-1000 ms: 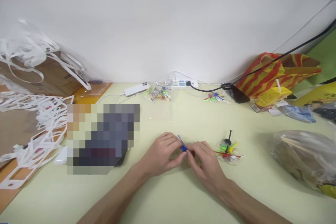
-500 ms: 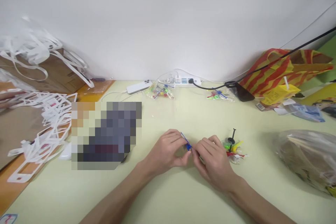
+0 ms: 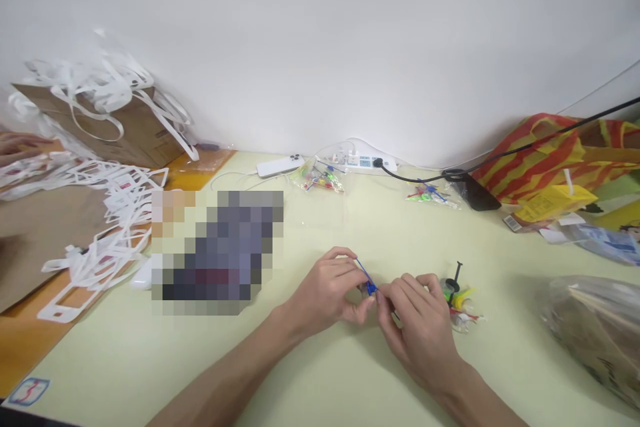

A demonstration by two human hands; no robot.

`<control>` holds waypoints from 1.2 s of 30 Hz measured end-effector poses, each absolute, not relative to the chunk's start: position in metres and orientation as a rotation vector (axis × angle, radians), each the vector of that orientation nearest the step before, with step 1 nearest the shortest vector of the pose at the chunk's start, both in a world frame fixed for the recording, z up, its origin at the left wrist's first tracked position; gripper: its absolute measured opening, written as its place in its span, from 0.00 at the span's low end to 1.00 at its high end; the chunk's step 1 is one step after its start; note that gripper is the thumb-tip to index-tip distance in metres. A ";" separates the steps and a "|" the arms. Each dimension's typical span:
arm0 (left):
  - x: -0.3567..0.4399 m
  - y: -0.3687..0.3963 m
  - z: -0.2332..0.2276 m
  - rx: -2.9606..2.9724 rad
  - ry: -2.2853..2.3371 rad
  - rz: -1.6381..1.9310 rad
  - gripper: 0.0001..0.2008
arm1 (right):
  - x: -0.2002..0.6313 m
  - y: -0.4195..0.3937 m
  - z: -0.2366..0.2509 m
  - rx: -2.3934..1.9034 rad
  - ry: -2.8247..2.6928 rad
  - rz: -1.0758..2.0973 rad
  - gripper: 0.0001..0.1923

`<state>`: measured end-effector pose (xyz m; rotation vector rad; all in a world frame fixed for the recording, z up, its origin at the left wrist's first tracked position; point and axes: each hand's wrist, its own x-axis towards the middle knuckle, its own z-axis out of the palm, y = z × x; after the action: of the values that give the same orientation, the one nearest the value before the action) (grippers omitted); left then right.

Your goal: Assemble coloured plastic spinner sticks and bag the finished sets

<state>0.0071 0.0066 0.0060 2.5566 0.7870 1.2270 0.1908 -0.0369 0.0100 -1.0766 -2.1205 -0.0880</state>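
Between my hands is a small blue plastic piece (image 3: 371, 288) with a thin blue rod slanting up from it. My left hand (image 3: 334, 287) pinches this piece between thumb and fingers. From the other side my right hand (image 3: 419, 313) is closed at the piece's right end, its fingertips pressed together; a thin dark bit shows below them, and the rest is hidden by the fingers. Just right of my right hand lies a little heap of coloured plastic parts (image 3: 463, 303) in green, yellow and red, with a black stick-like part (image 3: 456, 277) standing up.
Along the wall lie two clear bags of coloured parts (image 3: 320, 177) (image 3: 431, 193), a white phone (image 3: 280, 165) and a power strip (image 3: 370, 163). White plastic frames (image 3: 120, 213) and another person's hand (image 3: 25, 145) are at left. A plastic-wrapped bundle (image 3: 600, 333) sits at right.
The view has shifted, so everything sits a little further right. Both hands keep hold of the blue piece; the fingers of my left hand have lifted slightly along the rod.
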 end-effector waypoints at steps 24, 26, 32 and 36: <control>-0.043 0.027 0.008 2.647 1.235 0.840 0.05 | 0.181 -0.019 0.007 -1.313 -2.191 -0.204 0.10; -0.045 0.027 0.006 2.644 1.243 0.772 0.05 | 0.166 -0.015 0.002 -1.302 -2.261 -0.222 0.11; -0.056 0.032 0.005 2.626 1.257 0.643 0.06 | 0.151 -0.001 -0.016 -1.303 -2.292 -0.154 0.13; -0.065 0.036 0.006 2.610 1.225 0.584 0.08 | 0.147 -0.001 -0.020 -1.300 -2.268 -0.029 0.14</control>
<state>-0.0650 0.0357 0.0058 2.6101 1.2252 0.5844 0.1469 -0.0008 -0.0202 -1.3001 -2.2681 -0.0287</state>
